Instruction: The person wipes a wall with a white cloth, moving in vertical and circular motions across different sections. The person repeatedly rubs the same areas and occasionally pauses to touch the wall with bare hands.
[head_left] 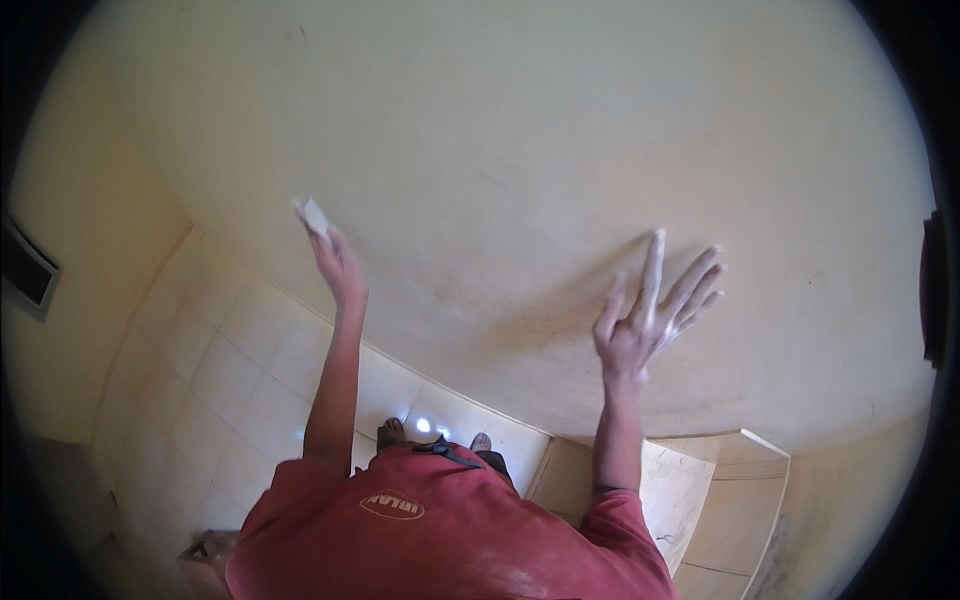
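Observation:
My left hand (341, 266) is raised at the left in front of the pale wall (480, 140), its fingers closed on a small whitish flat piece (316, 217). The piece sticks up past the fingertips and is too small to make out its exact kind. To the right, my right hand (640, 325) is open, with fingers spread and thumb apart, and holds nothing. White powder coats its fingers. Its shadow falls on the wall close beside it; whether the palm touches the wall I cannot tell.
Light square tiles (235, 380) cover the floor along the wall's foot, where my feet stand. A tiled ledge (735, 500) juts out at the lower right. A reddish-brown box-like object (207, 562) stands at the lower left. A dark-framed opening (28, 268) is in the left wall.

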